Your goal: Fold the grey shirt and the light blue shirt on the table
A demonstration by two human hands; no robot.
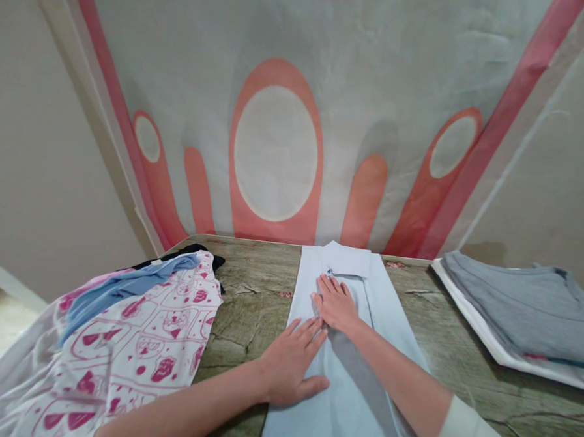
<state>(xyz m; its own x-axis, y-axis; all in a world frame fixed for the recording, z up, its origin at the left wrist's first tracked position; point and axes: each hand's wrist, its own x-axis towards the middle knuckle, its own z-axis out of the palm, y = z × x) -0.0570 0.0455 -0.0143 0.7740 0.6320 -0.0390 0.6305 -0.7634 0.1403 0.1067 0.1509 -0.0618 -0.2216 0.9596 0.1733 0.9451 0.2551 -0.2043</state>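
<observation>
A light blue collared shirt (351, 391) lies folded into a long narrow strip on the table, its collar at the far end. My left hand (294, 362) rests flat on the shirt's left part, fingers spread and thumb pointing right. Just beyond it, my right hand (336, 302) lies flat below the collar, fingers stretched out. The two hands touch or nearly touch near the left fingertips. Neither one grips the cloth. The shirt's near end runs out of the bottom of the view.
The wood-patterned table (248, 307) stands against a backdrop with orange shapes (272, 230). At left lies a loose heap with a white and pink printed garment (163, 342), a blue garment (132, 285) and black cloth. At right sits a stack of folded clothes, a grey shirt (522, 309) on top.
</observation>
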